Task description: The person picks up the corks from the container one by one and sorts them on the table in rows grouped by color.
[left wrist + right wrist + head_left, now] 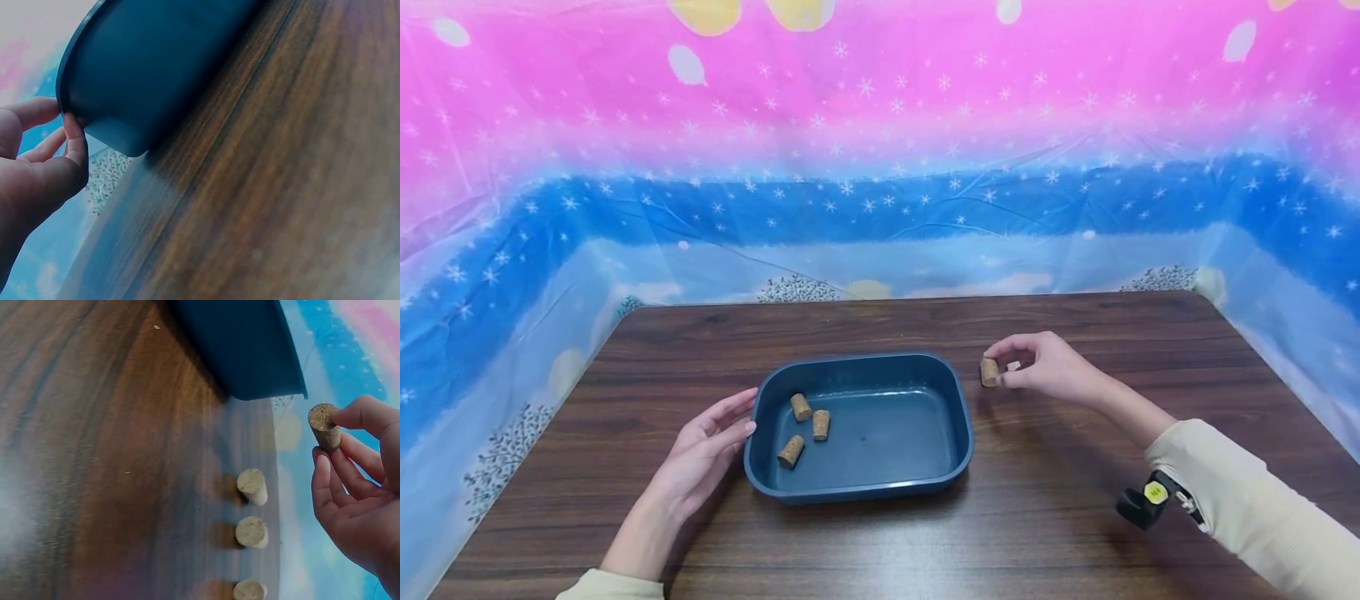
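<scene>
A dark blue rectangular bin [880,487] stands on the table with three cork stoppers lying in its left part, one of them a cork [791,452] near the front. My left hand [703,454] touches the bin's left rim with thumb and fingertips, the fingers fairly straight; the left wrist view shows this contact at the rim too. To the right of the bin, my right hand [1048,367] pinches a cork stopper [325,427] between thumb and fingers. Three paler corks stand on the table near that hand, such as one cork [252,486] in the right wrist view.
The brown wood-grain table [1000,533] has rounded far corners. A pink and blue snowflake-printed cloth [880,200] hangs behind it and at both sides. A black wrist device [1142,504] sits at the right sleeve.
</scene>
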The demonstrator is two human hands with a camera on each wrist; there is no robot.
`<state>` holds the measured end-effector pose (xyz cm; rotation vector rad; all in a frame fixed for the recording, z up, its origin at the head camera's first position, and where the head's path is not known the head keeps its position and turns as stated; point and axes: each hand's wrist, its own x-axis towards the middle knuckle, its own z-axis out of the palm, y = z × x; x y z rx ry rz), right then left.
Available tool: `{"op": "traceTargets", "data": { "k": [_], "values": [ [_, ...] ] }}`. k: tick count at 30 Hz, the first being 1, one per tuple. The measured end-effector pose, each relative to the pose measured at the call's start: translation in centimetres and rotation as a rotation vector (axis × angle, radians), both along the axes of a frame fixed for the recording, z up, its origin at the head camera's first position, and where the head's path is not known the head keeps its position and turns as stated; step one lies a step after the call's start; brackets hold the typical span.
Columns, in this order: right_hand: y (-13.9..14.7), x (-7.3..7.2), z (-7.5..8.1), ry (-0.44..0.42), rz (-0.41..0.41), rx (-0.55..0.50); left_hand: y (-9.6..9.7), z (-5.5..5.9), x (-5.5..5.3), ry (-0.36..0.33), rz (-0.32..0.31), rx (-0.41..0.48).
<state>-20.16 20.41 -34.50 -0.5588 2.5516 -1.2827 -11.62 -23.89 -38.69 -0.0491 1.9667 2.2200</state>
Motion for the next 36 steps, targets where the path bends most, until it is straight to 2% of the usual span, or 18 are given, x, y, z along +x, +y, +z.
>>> {"op": "traceTargets", "data": {
  "k": [4, 9, 18, 25, 36],
  "values": [
    [0.3, 0.4, -0.6, 0.019, -0.008, 0.049, 0.0, 0.0, 0.0, 0.004, -0.003, 0.006],
    [0.7, 0.8, -1.7, 0.021, 0.012, 0.048, 0.1, 0.1, 0.0, 0.002, -0.003, 0.007],
    [0.8, 1.5, -3.6, -0.045, 0.066, 0.002, 0.0, 0.0, 0.0, 0.002, -0.001, 0.008],
    [0.8, 1.9, -4.5, -0.075, 0.06, -0.043, 0.0, 0.1, 0.0, 0.001, 0.0, 0.008],
    [1.5, 2.1, -5.0, -0.086, 0.074, 0.002, 0.2, 0.0, 0.0, 0.023, 0.007, 0.028]
  ]
}}
